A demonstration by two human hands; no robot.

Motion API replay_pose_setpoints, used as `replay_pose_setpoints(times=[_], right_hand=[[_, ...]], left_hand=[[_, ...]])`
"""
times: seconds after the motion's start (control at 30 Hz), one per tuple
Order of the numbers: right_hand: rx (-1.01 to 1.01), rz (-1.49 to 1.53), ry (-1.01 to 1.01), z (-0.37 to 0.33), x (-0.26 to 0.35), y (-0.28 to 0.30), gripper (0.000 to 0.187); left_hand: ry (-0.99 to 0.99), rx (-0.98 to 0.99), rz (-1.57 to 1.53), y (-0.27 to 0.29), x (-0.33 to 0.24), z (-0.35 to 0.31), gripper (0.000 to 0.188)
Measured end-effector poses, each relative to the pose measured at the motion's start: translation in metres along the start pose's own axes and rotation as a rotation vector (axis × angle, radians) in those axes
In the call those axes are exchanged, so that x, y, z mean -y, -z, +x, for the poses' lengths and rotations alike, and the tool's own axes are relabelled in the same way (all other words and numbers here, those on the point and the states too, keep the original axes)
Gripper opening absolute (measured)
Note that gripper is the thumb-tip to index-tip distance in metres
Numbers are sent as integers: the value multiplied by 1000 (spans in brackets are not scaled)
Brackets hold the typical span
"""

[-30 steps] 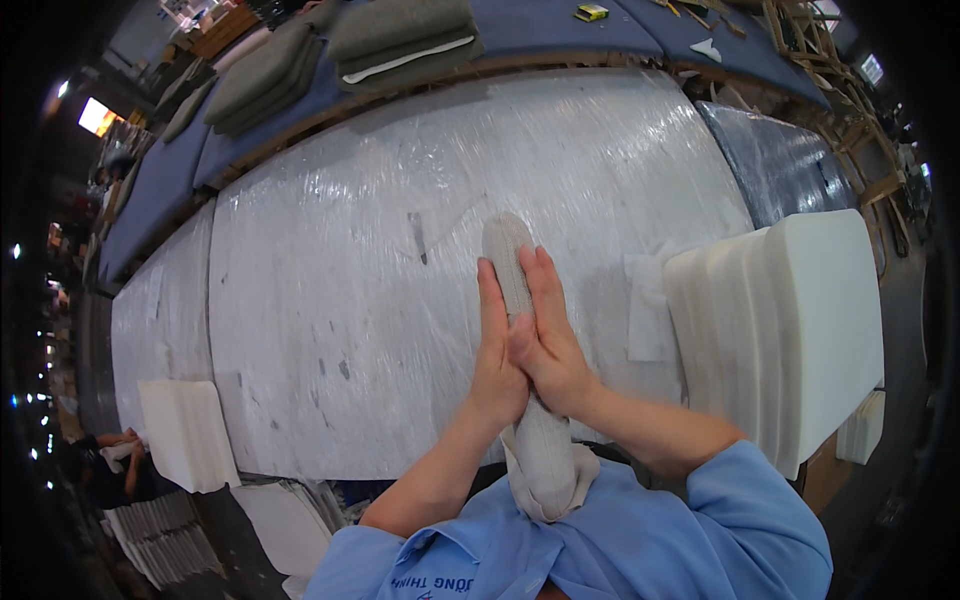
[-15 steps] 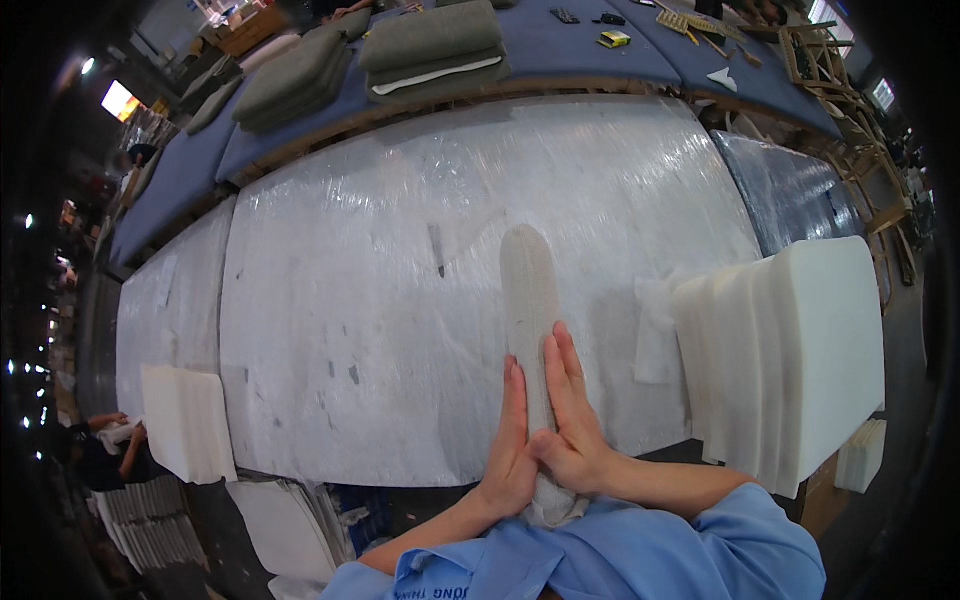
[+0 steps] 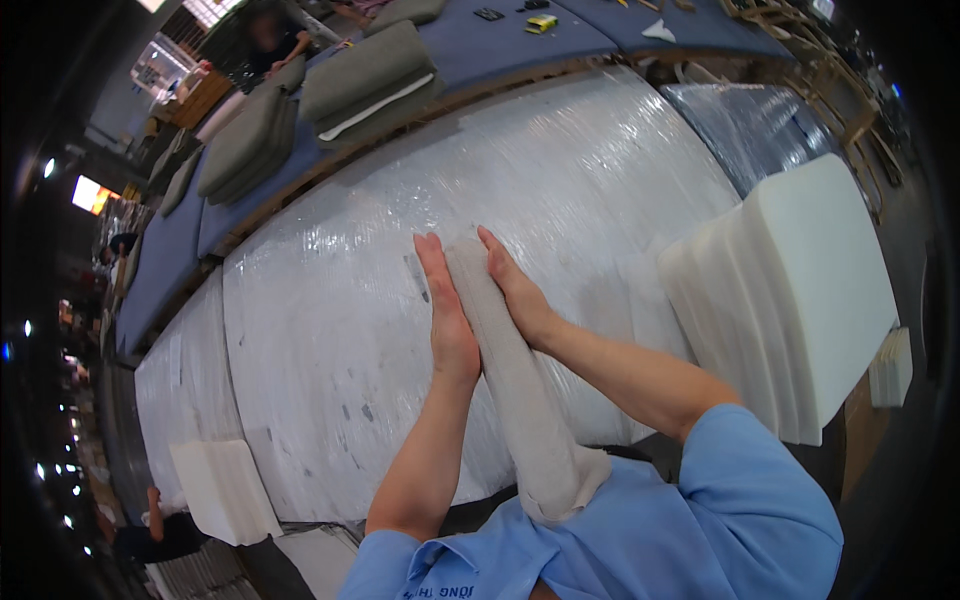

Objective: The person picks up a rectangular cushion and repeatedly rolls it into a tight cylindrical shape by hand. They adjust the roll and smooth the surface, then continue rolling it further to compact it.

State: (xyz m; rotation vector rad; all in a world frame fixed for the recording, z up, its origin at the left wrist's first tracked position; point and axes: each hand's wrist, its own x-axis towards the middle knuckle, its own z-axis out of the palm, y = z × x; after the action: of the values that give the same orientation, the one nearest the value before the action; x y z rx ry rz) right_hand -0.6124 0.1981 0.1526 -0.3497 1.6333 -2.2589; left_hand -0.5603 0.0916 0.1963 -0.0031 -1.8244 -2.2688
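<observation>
A long, narrow, beige fabric-covered cushion [image 3: 515,375] with a rounded far end reaches from my chest out over the plastic-wrapped table [image 3: 330,330]. Loose fabric bunches at its near end, against my blue shirt. My left hand [image 3: 447,315] lies flat along the cushion's left side near the far end, fingers stretched out. On the opposite side, my right hand [image 3: 518,295] presses with its palm, fingers straight and pointing away from me. The cushion is between the two palms, and neither hand wraps round it.
A stack of white foam sheets [image 3: 800,280] stands at the right, a smaller white stack [image 3: 222,490] at the lower left. Beyond runs a blue-topped table [image 3: 490,45] with grey-green cushions [image 3: 365,80] and a yellow packet [image 3: 541,23]. Wooden frames [image 3: 850,110] stand far right. Other people work at the far side and lower left.
Both hands have slid away from me along the cushion, from its near half to its far end. The head view has tilted, and the cushion now leans further left.
</observation>
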Motion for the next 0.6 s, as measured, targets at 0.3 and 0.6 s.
replay_pose_setpoints(times=[0.3, 0.6], right_hand=[[46, -237, 38, -100, 21, -4, 86], [201, -512, 177, -170, 41, -2, 103]], left_hand=[[51, 118, 67, -17, 3, -78, 92], [138, 107, 232, -22, -8, -153, 87]])
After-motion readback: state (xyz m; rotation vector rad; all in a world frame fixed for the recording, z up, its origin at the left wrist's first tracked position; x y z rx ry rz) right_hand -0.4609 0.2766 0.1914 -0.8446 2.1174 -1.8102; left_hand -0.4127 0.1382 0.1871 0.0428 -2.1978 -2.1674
